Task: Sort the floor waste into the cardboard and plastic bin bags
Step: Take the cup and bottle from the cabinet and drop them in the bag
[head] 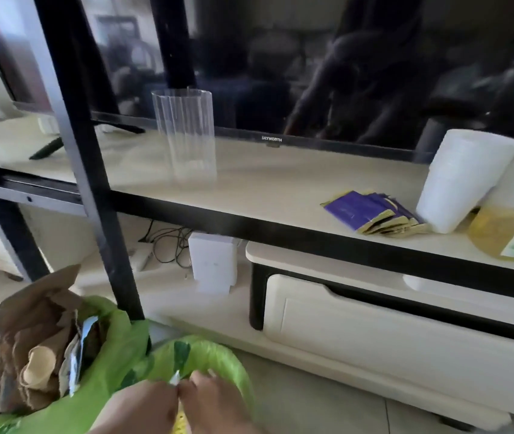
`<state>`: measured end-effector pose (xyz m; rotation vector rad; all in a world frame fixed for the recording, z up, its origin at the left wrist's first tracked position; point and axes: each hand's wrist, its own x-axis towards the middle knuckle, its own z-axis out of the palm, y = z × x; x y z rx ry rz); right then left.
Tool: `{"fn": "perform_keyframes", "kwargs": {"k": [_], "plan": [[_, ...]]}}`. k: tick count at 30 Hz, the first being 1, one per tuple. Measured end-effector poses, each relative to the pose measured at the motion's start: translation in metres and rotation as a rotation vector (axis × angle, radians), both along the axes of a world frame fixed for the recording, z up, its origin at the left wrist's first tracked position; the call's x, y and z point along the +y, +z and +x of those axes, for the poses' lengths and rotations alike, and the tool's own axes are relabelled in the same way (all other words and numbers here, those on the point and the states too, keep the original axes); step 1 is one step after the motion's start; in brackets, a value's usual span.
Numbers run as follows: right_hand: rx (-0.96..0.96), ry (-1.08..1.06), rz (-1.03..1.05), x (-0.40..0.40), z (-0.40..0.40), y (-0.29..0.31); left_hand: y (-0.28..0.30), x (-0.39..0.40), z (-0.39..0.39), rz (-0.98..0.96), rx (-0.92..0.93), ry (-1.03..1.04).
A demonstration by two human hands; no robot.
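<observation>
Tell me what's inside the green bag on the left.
The left green bag holds torn brown cardboard, a rolled tan paper piece and a bluish-white wrapper. Anything deeper is covered by the cardboard.

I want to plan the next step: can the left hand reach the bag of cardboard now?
Probably yes: the bag of cardboard stands open just beside the left hand, nothing between them, but that hand is busy pinching something small.

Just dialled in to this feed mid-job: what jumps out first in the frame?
Bottom left, a bright green bin bag stuffed with brown cardboard grabs the eye. Beside it at bottom centre, the left hand and right hand meet over a second green bag, pinching something small that I cannot identify. Above, a big dark TV fills the cream stand, with a clear ribbed vase before it.
</observation>
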<state>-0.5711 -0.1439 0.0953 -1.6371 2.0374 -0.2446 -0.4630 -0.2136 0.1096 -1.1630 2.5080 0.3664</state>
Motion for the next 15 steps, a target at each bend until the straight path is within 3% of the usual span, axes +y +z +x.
{"fn": "perform_keyframes", "kwargs": {"k": [1,2,4,8,15], "plan": [[0.060,0.050,-0.056,-0.006,-0.006,-0.010,-0.006,-0.009,-0.004,0.019,0.033,0.020],[-0.016,0.097,-0.066,-0.008,-0.012,-0.013,-0.013,-0.017,-0.006,0.046,0.068,0.033],[-0.180,-0.006,-0.027,-0.003,-0.029,-0.009,-0.018,-0.026,-0.015,0.121,0.093,0.071],[-0.324,-0.202,0.001,0.048,-0.063,0.021,0.017,0.004,-0.056,0.223,0.196,0.132],[-0.374,-0.979,-0.010,0.253,-0.148,0.125,0.134,0.142,-0.173,0.597,0.263,-0.015]]}}
